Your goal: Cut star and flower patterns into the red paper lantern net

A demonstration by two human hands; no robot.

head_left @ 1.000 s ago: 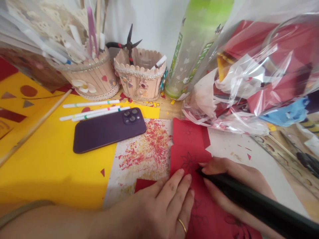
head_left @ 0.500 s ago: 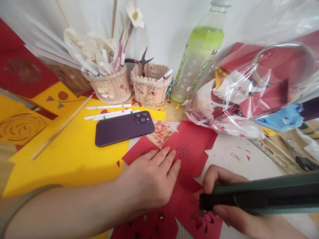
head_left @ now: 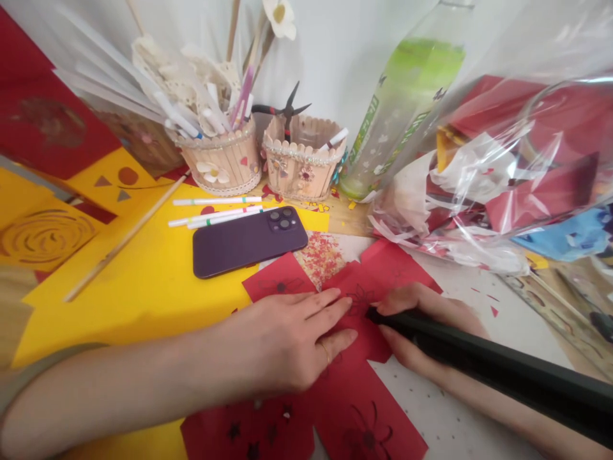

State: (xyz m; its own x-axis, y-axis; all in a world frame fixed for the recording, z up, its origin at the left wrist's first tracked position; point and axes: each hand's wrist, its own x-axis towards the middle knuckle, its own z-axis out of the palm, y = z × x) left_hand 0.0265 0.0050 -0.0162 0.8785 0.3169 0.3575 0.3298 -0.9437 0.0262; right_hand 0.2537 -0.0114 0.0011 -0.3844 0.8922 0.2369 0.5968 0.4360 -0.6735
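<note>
There is one black tool [head_left: 454,345]; the overlapping red paper pieces [head_left: 354,383] cannot be surely counted. The surface [head_left: 352,223] has one phone [head_left: 239,246], three banded white sticks [head_left: 215,201], two pale baskets [head_left: 220,160], one bottle [head_left: 405,115] and one clear plastic bag [head_left: 507,185]. One basket holds one pair of pliers [head_left: 288,112]. One yellow card [head_left: 108,195] shows two triangles [head_left: 122,196] and one round shape [head_left: 128,176].

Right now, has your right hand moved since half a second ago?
Yes: judged against the dark phone lying on the yellow sheet, the right hand has come forward and left, nearer to it.
</note>
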